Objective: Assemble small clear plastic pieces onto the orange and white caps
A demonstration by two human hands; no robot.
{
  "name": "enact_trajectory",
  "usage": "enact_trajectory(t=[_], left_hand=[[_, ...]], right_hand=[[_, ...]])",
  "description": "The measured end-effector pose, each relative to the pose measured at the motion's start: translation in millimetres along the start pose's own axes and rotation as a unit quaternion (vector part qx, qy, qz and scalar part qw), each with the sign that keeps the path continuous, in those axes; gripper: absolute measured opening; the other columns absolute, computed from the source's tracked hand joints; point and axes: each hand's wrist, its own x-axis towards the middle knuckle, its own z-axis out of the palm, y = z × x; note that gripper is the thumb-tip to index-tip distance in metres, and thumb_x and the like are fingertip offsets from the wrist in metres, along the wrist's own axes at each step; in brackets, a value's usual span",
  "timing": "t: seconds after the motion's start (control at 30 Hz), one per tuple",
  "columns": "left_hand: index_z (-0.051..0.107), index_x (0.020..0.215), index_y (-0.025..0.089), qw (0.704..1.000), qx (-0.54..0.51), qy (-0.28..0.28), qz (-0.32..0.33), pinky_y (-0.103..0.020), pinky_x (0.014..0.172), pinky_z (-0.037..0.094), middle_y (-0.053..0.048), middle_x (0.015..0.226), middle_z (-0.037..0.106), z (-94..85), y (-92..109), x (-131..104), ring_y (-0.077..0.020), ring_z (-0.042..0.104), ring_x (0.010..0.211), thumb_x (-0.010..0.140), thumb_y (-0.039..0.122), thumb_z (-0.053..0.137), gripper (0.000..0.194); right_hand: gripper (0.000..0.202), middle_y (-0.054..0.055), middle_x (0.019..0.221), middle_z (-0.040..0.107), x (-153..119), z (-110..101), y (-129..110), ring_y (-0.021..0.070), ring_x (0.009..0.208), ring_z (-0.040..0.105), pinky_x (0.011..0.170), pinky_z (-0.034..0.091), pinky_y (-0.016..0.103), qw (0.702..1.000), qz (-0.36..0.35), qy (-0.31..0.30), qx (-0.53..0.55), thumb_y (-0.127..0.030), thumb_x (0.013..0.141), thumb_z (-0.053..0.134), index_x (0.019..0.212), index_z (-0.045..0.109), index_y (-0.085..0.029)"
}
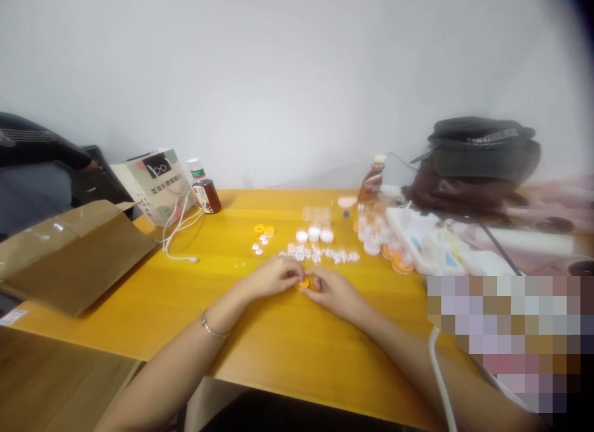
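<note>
Near the middle of the yellow table [278,333], a small orange round piece [303,284] is pinched between the fingers of my left hand [273,276] and my right hand [335,289]. Just beyond my hands lies a row of small white pieces [320,254]. Behind that row stand several white round caps [314,234] and some clear containers [317,216]. Two yellow round pieces [264,231] lie to the left, with a few small white discs [258,247] in front of them.
A cardboard box [88,259], a paper bag [155,184], a white cable [174,255] and a bottle [204,187] are on the left. Another bottle [372,179], clear cups with orange parts [371,234], a white tray [413,237] and a dark bag [477,166] occupy the right.
</note>
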Motion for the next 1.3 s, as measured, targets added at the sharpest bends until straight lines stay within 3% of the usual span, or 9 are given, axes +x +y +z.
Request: enact_trajectory(t=[0.17,0.37,0.63,0.87,1.1,1.3], left_hand=[[0.062,0.084,0.016,0.999,0.028,-0.010,0.016,-0.023,0.075,0.040,-0.004,0.082,0.064,-2.6,3,-1,-0.0122,0.056,0.077,0.082,0.020,0.047,0.016],[0.062,0.086,0.016,1.000,0.011,0.011,-0.027,-0.024,0.072,0.041,-0.004,0.082,0.063,-6.8,-3,-5,-0.0129,0.055,0.077,0.082,0.023,0.046,0.017],[0.061,0.086,0.015,0.999,-0.008,-0.001,-0.043,-0.025,0.072,0.042,-0.005,0.083,0.063,-5.9,-6,-6,-0.0132,0.055,0.077,0.080,0.024,0.051,0.015],[0.063,0.094,0.016,0.999,-0.012,-0.040,-0.011,-0.025,0.078,0.042,-0.005,0.090,0.065,-11.7,0,-8,-0.0138,0.057,0.083,0.080,0.022,0.051,0.019],[0.061,0.100,0.018,0.999,-0.004,-0.044,-0.013,-0.025,0.077,0.043,-0.004,0.093,0.065,-14.3,2,-10,-0.0143,0.058,0.084,0.080,0.022,0.051,0.023],[0.062,0.094,0.016,0.999,-0.004,-0.042,-0.022,-0.025,0.076,0.042,-0.005,0.091,0.065,-18.4,0,-13,-0.0147,0.057,0.083,0.078,0.024,0.054,0.020]], right_hand=[[0.018,-0.006,0.057,0.040,0,0,0,0.0091,0.051,0.038,0.047,0.026,0.019,1.000,0.003,0.002,0.006,-0.031,0.072,0.057,0.088,0.062,-0.024],[0.020,-0.005,0.059,0.042,-1,1,1,0.0099,0.053,0.040,0.048,0.029,0.020,1.000,0.003,0.006,0.013,-0.034,0.074,0.055,0.091,0.062,-0.025],[0.030,0.000,0.078,0.053,-3,-5,-3,0.0131,0.066,0.048,0.064,0.041,0.026,0.997,-0.047,0.059,0.029,-0.029,0.073,0.057,0.103,0.057,-0.023],[0.019,0.000,0.081,0.062,-4,-3,1,0.0140,0.069,0.055,0.066,0.044,0.027,0.997,-0.029,0.047,0.054,-0.024,0.073,0.055,0.092,0.057,-0.023],[0.026,0.002,0.090,0.063,-7,-4,-2,0.0155,0.080,0.058,0.074,0.045,0.029,0.995,-0.059,0.048,0.059,-0.026,0.075,0.056,0.100,0.056,-0.023],[0.026,0.002,0.099,0.065,-6,-2,-6,0.0179,0.089,0.059,0.079,0.045,0.032,0.995,-0.081,0.044,0.038,-0.025,0.074,0.058,0.100,0.057,-0.025]])
